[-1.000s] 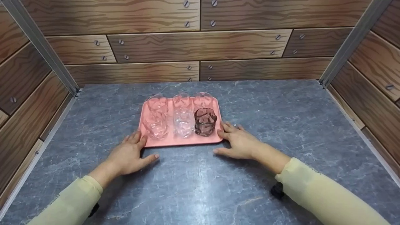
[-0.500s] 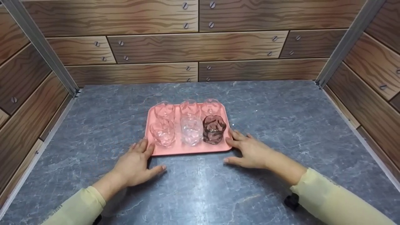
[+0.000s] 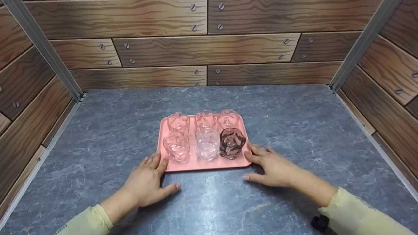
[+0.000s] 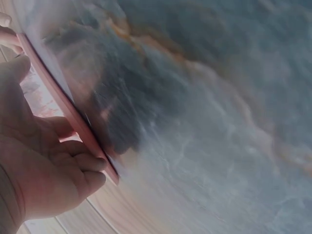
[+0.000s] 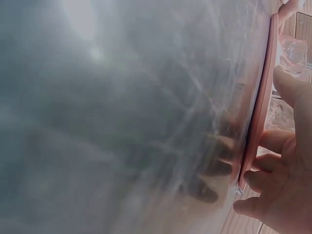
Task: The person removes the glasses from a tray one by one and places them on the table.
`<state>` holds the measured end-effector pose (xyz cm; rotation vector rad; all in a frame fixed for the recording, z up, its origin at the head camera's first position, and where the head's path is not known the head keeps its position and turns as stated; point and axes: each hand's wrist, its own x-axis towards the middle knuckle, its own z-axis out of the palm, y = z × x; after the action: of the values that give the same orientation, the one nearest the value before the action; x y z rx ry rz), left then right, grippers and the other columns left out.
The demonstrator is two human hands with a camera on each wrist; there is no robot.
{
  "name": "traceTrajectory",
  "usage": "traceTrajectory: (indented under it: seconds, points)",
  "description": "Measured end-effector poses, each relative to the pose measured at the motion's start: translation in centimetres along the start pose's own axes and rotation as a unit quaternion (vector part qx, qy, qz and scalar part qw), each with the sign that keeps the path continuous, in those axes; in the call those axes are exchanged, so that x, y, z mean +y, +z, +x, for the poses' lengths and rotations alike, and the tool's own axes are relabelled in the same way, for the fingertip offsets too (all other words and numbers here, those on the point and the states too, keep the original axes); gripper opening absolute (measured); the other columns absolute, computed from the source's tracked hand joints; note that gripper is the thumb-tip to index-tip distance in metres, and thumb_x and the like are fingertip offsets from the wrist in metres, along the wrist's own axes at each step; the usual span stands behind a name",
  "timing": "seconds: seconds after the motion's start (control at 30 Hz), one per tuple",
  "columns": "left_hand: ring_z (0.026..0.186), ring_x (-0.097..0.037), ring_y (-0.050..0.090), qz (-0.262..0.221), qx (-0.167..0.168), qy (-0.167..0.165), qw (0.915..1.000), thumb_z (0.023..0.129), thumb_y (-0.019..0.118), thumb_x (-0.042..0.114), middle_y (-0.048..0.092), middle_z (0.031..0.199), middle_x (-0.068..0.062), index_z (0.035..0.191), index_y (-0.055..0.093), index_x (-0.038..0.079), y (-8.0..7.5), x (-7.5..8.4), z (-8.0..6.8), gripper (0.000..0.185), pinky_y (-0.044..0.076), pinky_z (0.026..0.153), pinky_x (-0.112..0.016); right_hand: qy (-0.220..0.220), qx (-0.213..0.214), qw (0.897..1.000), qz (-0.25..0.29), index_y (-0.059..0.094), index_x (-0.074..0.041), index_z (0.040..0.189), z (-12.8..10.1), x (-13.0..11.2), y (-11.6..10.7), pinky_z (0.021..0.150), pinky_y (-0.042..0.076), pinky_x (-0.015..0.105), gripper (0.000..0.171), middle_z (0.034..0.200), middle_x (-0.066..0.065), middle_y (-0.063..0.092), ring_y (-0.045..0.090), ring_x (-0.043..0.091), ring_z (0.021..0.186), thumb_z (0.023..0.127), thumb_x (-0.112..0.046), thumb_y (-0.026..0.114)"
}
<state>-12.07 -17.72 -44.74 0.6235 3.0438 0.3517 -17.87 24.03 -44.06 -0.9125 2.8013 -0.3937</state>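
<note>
The left hand (image 3: pixel 147 184) touches the pink tray (image 3: pixel 192 164) at its 8 o'clock corner, the right hand (image 3: pixel 276 168) at 4, fingers (image 3: pixel 163 165) extended. On the counter (image 3: pixel 212 205), the tray bears a dark glass (image 3: pixel 232 144) toward 4 o'clock and five clear glasses (image 3: pixel 208 145); a planked wall (image 3: pixel 202 50) stands at 12.

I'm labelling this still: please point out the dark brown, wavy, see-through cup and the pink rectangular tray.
Dark brown, wavy, see-through cup (image 3: pixel 232 143): head view, middle of its body.
Pink rectangular tray (image 3: pixel 192 165): head view, bare floor by front rim.
</note>
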Motion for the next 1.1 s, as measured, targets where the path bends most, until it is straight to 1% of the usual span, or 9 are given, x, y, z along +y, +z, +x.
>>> traceTrajectory:
  seconds: [0.3,0.43,0.53,0.67,0.8,0.97,1.03,1.1]
  points:
    - [0.148,-0.052,0.04,0.008,0.003,0.015,0.9998,0.095,0.056,0.076,0.04,0.157,-0.04,0.152,0.05,-0.01,0.5,1.0,-0.7,0.102,0.029,0.124,-0.061,-0.012,0.005,1.0,-0.004,0.049,-0.005,0.158,-1.5,0.2,0.2,0.124,0.019,0.069,0.093,0.172,0.019,0.025,0.03,0.04,0.156,0.095,-0.072,0.064]
    - [0.148,-0.051,0.04,0.009,0.002,0.023,0.9997,0.096,0.054,0.077,0.041,0.156,-0.039,0.152,0.05,-0.009,0.5,1.4,-1.0,0.103,0.029,0.124,-0.061,-0.015,0.009,1.0,-0.003,0.05,-0.005,0.157,-2.3,0.2,0.2,0.123,0.02,0.07,0.092,0.171,0.021,0.028,0.033,0.04,0.155,0.095,-0.071,0.064]
    - [0.148,-0.051,0.04,0.015,-0.001,0.032,0.9994,0.097,0.052,0.077,0.043,0.156,-0.038,0.152,0.051,-0.008,0.4,1.4,-1.0,0.102,0.029,0.124,-0.061,-0.016,0.011,1.0,-0.005,0.051,-0.005,0.157,-2.8,0.3,0.2,0.122,0.02,0.071,0.092,0.17,0.021,0.029,0.033,0.04,0.155,0.095,-0.072,0.064]
    - [0.147,-0.049,0.043,0.025,0.005,0.05,0.9984,0.1,0.053,0.072,0.046,0.156,-0.033,0.15,0.053,-0.009,0.1,0.6,-0.9,0.095,0.031,0.123,-0.061,-0.013,0.011,1.0,-0.01,0.051,-0.006,0.157,-3.0,0.4,0.3,0.122,0.021,0.071,0.093,0.17,0.021,0.03,0.033,0.04,0.155,0.095,-0.074,0.061]
    - [0.147,-0.047,0.045,0.039,0.008,0.081,0.9959,0.102,0.056,0.064,0.049,0.156,-0.028,0.148,0.056,-0.007,-0.3,-0.7,-0.3,0.085,0.033,0.123,-0.06,-0.009,0.016,1.0,-0.012,0.052,-0.007,0.157,-3.2,0.5,0.1,0.122,0.021,0.07,0.092,0.17,0.02,0.031,0.034,0.041,0.154,0.094,-0.074,0.062]
    - [0.147,-0.046,0.046,0.051,0.005,0.116,0.992,0.104,0.059,0.058,0.051,0.155,-0.027,0.149,0.056,-0.006,-0.4,-2.2,0.8,0.079,0.034,0.123,-0.058,-0.013,0.02,1.0,-0.007,0.055,-0.008,0.155,-3.1,0.7,-0.1,0.123,0.022,0.069,0.089,0.169,0.019,0.033,0.035,0.041,0.154,0.094,-0.072,0.065]
    - [0.147,-0.044,0.046,0.056,0.009,0.126,0.9904,0.104,0.059,0.056,0.052,0.155,-0.027,0.149,0.056,-0.007,-0.3,-2.7,1.2,0.076,0.035,0.122,-0.058,-0.019,0.021,1.0,-0.001,0.056,-0.008,0.154,-3.1,0.9,-0.1,0.122,0.023,0.069,0.086,0.168,0.02,0.034,0.036,0.042,0.153,0.095,-0.07,0.065]
    - [0.146,-0.043,0.047,0.062,0.014,0.138,0.9884,0.105,0.059,0.053,0.052,0.154,-0.027,0.148,0.057,-0.007,-0.2,-3.0,1.3,0.074,0.036,0.122,-0.057,-0.021,0.021,1.0,0.007,0.057,-0.008,0.154,-3.0,0.9,-0.3,0.121,0.025,0.07,0.084,0.168,0.02,0.036,0.038,0.046,0.151,0.096,-0.069,0.065]
